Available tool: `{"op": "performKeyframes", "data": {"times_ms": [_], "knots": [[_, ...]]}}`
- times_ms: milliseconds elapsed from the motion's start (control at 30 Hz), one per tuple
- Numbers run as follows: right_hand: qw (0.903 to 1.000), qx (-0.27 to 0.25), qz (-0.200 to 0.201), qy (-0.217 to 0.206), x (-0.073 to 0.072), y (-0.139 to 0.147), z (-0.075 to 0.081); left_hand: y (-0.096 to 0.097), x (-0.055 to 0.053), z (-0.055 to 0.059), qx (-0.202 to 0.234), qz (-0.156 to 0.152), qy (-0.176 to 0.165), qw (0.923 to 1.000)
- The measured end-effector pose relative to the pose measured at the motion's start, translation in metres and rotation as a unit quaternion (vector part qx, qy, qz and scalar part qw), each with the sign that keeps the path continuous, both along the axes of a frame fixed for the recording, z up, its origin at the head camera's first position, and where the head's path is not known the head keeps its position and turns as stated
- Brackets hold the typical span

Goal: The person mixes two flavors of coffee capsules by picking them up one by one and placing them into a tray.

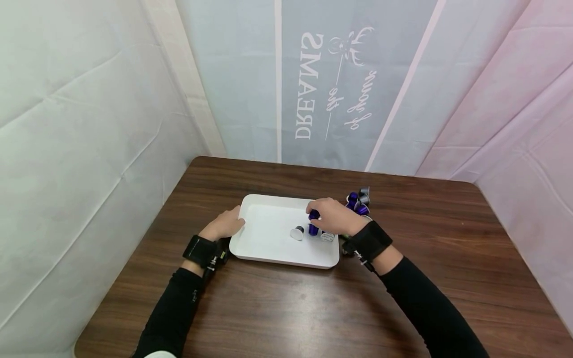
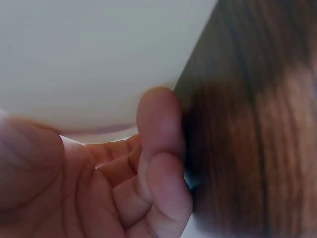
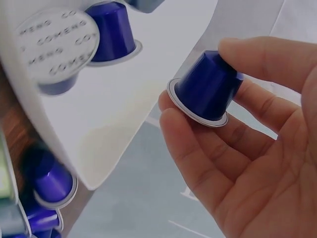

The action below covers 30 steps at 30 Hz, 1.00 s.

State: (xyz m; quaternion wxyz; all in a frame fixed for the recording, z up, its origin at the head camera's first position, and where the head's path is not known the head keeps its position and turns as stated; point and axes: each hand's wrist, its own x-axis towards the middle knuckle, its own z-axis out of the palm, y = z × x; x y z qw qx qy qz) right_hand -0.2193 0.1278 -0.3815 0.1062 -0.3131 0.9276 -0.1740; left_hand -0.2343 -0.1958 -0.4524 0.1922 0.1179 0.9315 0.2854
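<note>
A white tray [image 1: 264, 223] lies on the table, with my left hand [image 1: 226, 223] gripping its left edge. Over the tray's right side, my right hand [image 1: 333, 215] pinches a dark blue coffee capsule [image 3: 208, 89] between thumb and fingers, its silver-rimmed lid side tilted down. Below it on the tray a second blue capsule [image 3: 111, 32] stands on its lid. Beside that, a tipped capsule [image 3: 59, 44] shows a white lid with printed lettering. Further left lies a dark capsule [image 1: 297, 232] on its side, its pale lid facing me.
Several loose capsules [image 1: 358, 200], blue, grey and other colours, are heaped at the tray's right, partly behind my right hand. The brown wooden table [image 1: 286, 308] extends around the tray. Fabric curtains [image 1: 241, 79] hang behind and at both sides.
</note>
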Motion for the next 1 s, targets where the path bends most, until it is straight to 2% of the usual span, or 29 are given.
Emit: {"op": "performKeyframes", "data": {"times_ms": [433, 667, 1000], "knots": [[0.9994, 0.0, -0.016, -0.03, -0.01, -0.025, -0.006, 0.0, 0.001, 0.002, 0.002, 0.002, 0.0, 1.0], [0.9999, 0.011, 0.004, -0.012, -0.011, -0.032, -0.014, 0.0, 0.0, 0.001, 0.001, 0.001, -0.001, 1.0], [0.9997, 0.016, -0.007, -0.015, -0.013, -0.036, -0.023, -0.001, -0.001, -0.001, 0.005, 0.003, -0.003, 1.0]]}}
